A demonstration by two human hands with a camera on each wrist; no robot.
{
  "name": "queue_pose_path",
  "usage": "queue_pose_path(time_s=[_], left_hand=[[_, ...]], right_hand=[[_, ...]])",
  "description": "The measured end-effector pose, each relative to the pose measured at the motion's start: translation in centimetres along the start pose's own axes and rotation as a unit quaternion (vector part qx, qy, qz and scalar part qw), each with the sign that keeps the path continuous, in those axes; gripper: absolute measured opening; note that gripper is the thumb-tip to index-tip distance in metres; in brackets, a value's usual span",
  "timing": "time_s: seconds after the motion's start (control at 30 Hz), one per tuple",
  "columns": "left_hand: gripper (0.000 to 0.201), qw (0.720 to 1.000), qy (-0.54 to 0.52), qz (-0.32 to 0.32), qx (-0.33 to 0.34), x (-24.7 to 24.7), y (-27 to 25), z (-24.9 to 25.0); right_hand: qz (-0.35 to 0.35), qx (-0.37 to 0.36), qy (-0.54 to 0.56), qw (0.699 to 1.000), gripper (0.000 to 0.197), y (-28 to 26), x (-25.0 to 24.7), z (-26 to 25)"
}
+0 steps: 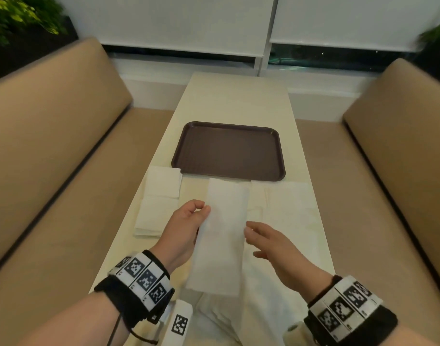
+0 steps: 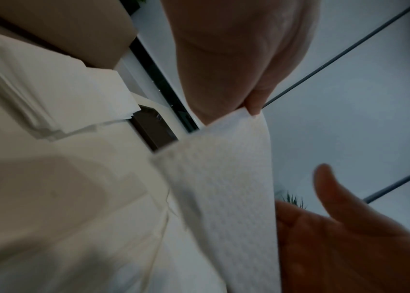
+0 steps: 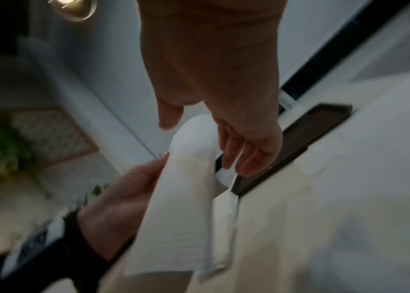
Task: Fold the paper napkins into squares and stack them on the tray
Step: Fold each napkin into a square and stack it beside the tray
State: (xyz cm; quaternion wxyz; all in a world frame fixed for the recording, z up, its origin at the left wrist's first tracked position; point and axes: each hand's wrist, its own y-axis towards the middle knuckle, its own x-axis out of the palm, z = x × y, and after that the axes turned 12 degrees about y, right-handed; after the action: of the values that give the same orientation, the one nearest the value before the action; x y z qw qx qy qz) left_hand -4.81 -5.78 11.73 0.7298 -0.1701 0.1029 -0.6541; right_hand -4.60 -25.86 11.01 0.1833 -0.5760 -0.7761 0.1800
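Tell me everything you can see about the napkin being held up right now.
The napkin is white, embossed paper, folded into a long narrow strip, not yet a square. It hangs in the air above the table, its far end toward the brown tray, which holds no napkins. The left hand pinches its left edge near the upper end; the right hand, fingers relaxed, is close by its right edge, though actual contact is unclear.

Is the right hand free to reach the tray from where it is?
Probably yes. The right hand is open and holds nothing, and the tray lies bare straight ahead of it. Only the napkin pinched by the left hand hangs beside its path, not across it.
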Motion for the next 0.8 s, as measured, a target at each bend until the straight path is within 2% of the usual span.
queue_pose_path(time_s=[0.07, 0.13, 0.23, 0.33, 0.43, 0.57, 0.67, 0.73, 0.8], left_hand=[[0.011, 1.0, -0.011, -0.003, -0.004, 0.5, 0.2, 0.5], [0.009, 1.0, -0.014, -0.011, -0.005, 0.5, 0.3, 0.8], [0.003, 0.996, 0.059, -0.059, -0.008, 0.1, 0.1, 0.8], [0.006, 0.994, 0.095, -0.049, -0.012, 0.0, -0.2, 0.6], [0.01, 0.997, 0.077, -0.027, -0.008, -0.3, -0.3, 0.8], [0.013, 0.997, 0.057, -0.042, -0.009, -0.4, -0.2, 1.3], [0.013, 0.997, 0.023, -0.064, -0.035, -0.5, 0.0, 1.7], [0.014, 0.996, 0.02, -0.078, -0.042, -0.6, 0.1, 1.8], [0.026, 0.996, 0.028, -0.078, -0.045, -0.6, 0.2, 1.8]], right_hand=[[-0.037, 0.008, 0.067, 0.997, 0.027, 0.1, 1.3, -1.1], [-0.01, -0.028, 0.088, 0.996, 0.018, 0.4, 1.8, -1.9], [0.031, -0.093, 0.089, 0.991, 0.019, 0.5, 1.4, -2.6], [0.014, -0.101, 0.073, 0.992, 0.018, 0.2, 0.8, -2.8], [-0.014, -0.105, 0.045, 0.993, 0.022, 0.0, 0.6, -2.8], [-0.023, -0.135, 0.095, 0.986, 0.03, -0.1, 0.5, -2.9], [-0.038, -0.149, 0.078, 0.985, 0.035, -0.4, 0.6, -3.4], [-0.033, -0.145, 0.074, 0.986, 0.045, -0.5, 0.4, -3.5], [-0.021, -0.134, 0.071, 0.988, 0.052, -0.5, 0.3, -3.5]])
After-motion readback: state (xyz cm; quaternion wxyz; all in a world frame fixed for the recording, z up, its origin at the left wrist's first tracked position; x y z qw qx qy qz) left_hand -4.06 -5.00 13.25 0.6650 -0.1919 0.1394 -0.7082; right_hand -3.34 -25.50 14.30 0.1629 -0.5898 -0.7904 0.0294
